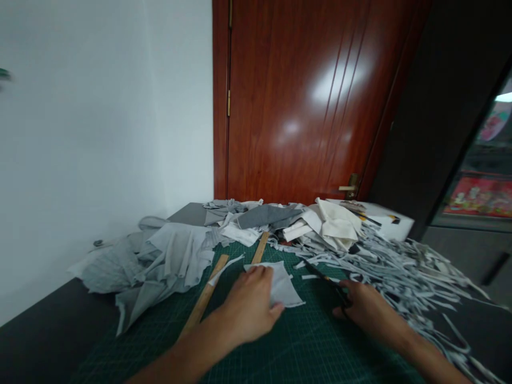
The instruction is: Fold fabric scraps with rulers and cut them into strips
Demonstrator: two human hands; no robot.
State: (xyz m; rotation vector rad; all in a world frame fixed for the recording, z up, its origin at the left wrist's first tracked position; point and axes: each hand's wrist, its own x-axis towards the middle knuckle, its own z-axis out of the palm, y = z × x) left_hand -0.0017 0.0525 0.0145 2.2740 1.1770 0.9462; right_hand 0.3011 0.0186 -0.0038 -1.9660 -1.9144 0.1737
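In the head view, the light-grey, roughly four-sided piece of thin cloth lies on the green gridded cutting mat, about midway between the left and right edges of the dark desk. The left hand is half curled, with its fingers over the left side of this cloth and the thumb near its lower edge; whether it pinches the cloth or only presses it, I cannot tell. The right hand is closed around the handles of the dark metal scissors, whose blades point toward the far edge of the desk; blur hides how wide they stand.

I judge the cloth to be very light, soft and limp, not fragile, but easy to wrinkle or to shift. It is best held flat near one side, with the fingertips well apart from the blades. The scissors should be stiff and somewhat heavier, and the handles are the safe place to hold. Toward the desk's right edge, the loose pile of narrow grey cloth strips would tangle easily.
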